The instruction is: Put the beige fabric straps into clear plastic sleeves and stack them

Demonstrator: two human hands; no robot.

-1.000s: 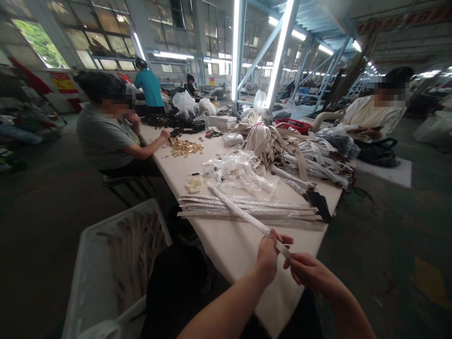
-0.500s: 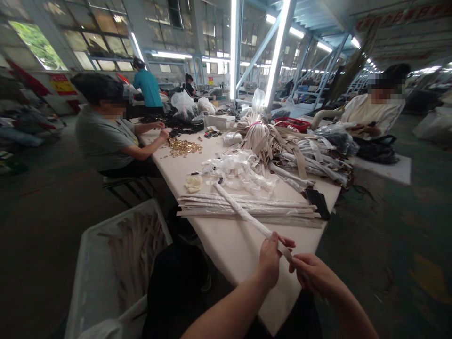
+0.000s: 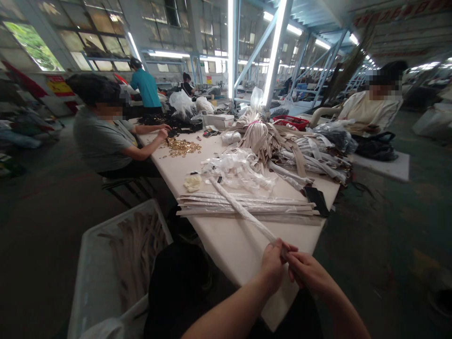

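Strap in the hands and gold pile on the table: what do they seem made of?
The strap seems a pale band sleeved in clear plastic film, given its glossy wrinkled sheen; the band's material cannot be told. The gold pile looks like small metal fittings, shiny brass-toned; plated or solid cannot be told.

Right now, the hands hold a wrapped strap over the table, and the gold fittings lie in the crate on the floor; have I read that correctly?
Not quite: the head view shows the gold fittings on the table, not in the crate, which holds beige straps.
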